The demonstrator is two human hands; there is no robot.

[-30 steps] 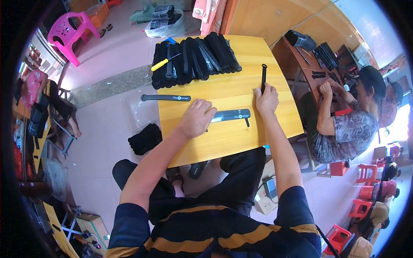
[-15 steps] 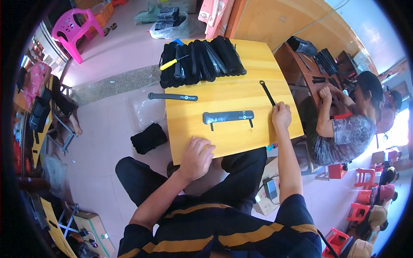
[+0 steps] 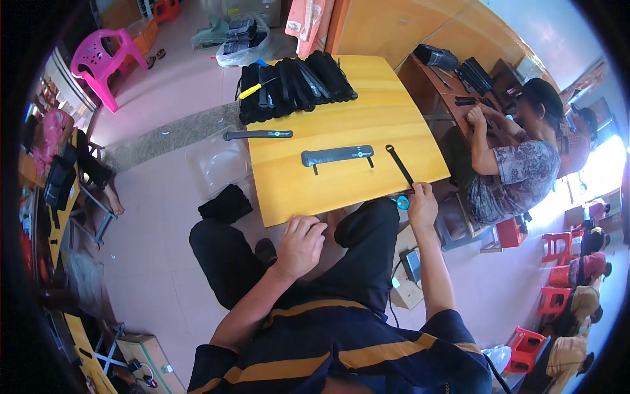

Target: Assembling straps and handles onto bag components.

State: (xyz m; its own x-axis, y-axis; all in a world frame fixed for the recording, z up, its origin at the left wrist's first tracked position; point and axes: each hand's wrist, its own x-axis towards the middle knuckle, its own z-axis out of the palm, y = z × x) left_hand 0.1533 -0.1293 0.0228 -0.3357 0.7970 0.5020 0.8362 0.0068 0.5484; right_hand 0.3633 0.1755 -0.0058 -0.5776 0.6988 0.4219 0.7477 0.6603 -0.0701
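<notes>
At table [image 3: 289, 190], right side | right grip [image 3: 423, 205] pinching black strap [image 3: 401, 166] by near end, slanting forward-left | left grip [image 3: 300, 248]: cannot tell

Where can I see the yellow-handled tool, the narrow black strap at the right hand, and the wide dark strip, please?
Yellow-handled tool [image 3: 252, 90]: head view, on its handle.
Narrow black strap [image 3: 401, 166]: head view, halfway along its visible length.
Wide dark strip [image 3: 336, 156]: head view, middle of its upper face.

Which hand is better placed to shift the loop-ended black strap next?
Probably right: the right hand holds the black strap by its near end; the left hand is farther off, by the edge of the table, nothing visible in it.
</notes>
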